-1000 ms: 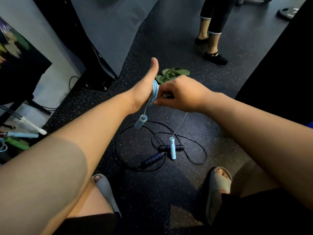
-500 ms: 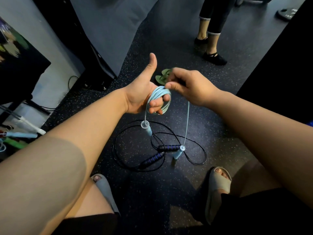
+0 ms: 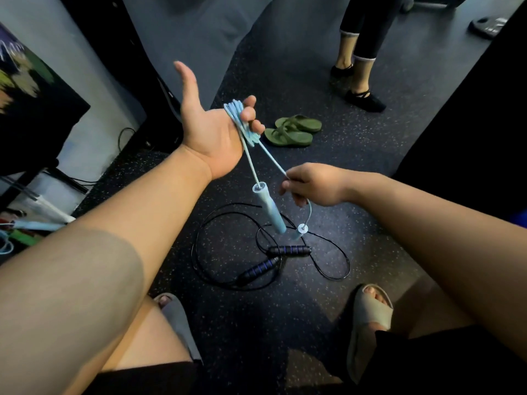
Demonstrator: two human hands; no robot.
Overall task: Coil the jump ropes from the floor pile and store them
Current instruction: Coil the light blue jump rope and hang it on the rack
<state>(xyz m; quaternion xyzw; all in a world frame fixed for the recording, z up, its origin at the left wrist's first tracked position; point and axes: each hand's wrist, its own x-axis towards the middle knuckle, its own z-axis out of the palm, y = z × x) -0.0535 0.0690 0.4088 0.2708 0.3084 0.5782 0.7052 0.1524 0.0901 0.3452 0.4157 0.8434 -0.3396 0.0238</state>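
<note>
A black jump rope (image 3: 288, 250) sprawls uncoiled on the speckled floor (image 3: 285, 315), at 6 o'clock from both hands. The left hand (image 3: 211, 129), palm up and thumb out, curls its fingers (image 3: 248, 113) round a coiled blue rope (image 3: 238, 116). At its 4 o'clock, the right hand (image 3: 313, 186) pinches the free strand. Two blue handles (image 3: 269, 209) dangle beneath.

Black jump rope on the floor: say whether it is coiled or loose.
Loose: the black jump rope lies in wide sprawling loops on the floor, both handles free.

green sandals (image 3: 293, 129), bystander's legs (image 3: 360, 38), speckled floor (image 3: 285, 323)
</note>
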